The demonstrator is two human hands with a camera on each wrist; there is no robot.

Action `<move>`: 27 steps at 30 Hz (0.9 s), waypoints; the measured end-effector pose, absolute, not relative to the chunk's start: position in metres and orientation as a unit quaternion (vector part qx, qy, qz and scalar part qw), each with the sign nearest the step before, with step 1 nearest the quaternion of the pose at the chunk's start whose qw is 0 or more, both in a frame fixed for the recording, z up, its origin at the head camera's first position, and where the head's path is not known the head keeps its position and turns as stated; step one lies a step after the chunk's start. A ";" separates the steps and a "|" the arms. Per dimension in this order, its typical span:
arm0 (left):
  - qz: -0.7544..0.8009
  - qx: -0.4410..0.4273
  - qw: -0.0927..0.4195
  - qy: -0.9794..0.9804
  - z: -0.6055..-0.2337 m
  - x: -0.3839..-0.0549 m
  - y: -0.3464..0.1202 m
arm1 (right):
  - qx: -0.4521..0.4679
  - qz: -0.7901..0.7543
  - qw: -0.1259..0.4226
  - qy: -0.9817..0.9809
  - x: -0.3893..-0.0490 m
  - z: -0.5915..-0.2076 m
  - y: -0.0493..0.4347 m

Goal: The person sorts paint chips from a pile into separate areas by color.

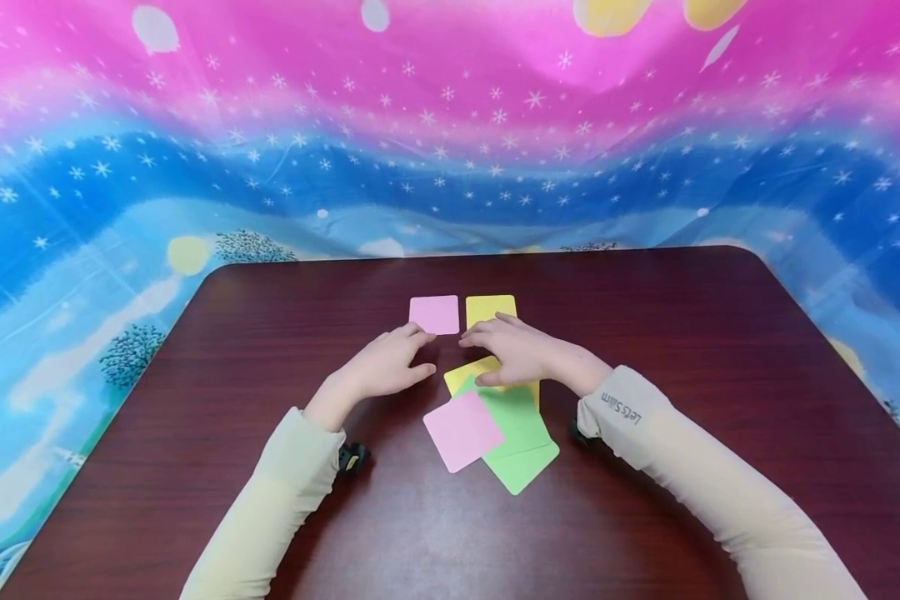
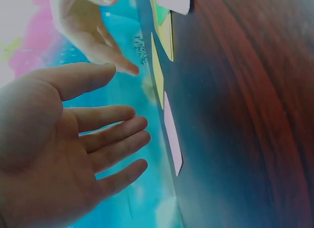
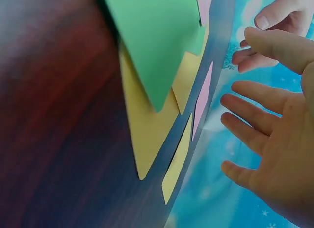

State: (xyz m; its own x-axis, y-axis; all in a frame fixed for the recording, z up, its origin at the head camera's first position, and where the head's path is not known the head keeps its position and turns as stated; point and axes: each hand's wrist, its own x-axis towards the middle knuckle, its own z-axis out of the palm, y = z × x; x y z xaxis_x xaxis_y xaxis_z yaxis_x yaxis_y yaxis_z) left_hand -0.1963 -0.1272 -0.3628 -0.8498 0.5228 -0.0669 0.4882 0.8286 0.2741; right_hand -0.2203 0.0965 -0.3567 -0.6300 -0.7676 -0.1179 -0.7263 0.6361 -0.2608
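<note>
Two square cards lie side by side toward the far edge of the table, a pink card (image 1: 433, 312) on the left and a yellow card (image 1: 489, 306) on the right. Closer in is an overlapping pile with a pink card (image 1: 461, 432) on top, green cards (image 1: 521, 417) under it and yellow cards (image 3: 142, 144) partly covered. My left hand (image 1: 386, 363) hovers by the far pink card, palm inward, fingers spread and holding nothing. Over the pile and partly across the far yellow card in the head view is my right hand (image 1: 521, 348), its fingers extended and its grasp empty.
The cards lie on a dark reddish-brown wooden table (image 1: 270, 333) with rounded far corners. Behind it hangs a pink and blue backdrop cloth (image 1: 450, 167) with snowflakes and trees. Dark devices (image 1: 354, 458) sit at the cuffs of the pale sleeves.
</note>
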 end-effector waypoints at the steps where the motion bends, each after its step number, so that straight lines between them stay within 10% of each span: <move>1: 0.124 0.266 0.068 0.954 -0.363 -0.195 -0.127 | -0.415 -0.094 0.109 0.898 -0.218 -0.357 0.098; 27: 0.081 0.316 0.086 0.941 -0.360 -0.149 -0.117 | -0.464 -0.054 0.078 0.881 -0.175 -0.368 0.110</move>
State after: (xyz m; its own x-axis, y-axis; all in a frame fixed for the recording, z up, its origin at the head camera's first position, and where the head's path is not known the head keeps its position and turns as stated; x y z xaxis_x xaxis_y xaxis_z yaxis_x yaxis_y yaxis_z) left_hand -0.1486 -0.1173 -0.3605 -0.7854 0.6091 -0.1103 0.5814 0.7870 0.2064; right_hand -0.1752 0.1100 -0.3680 -0.5579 -0.8254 -0.0869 -0.8086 0.5641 -0.1672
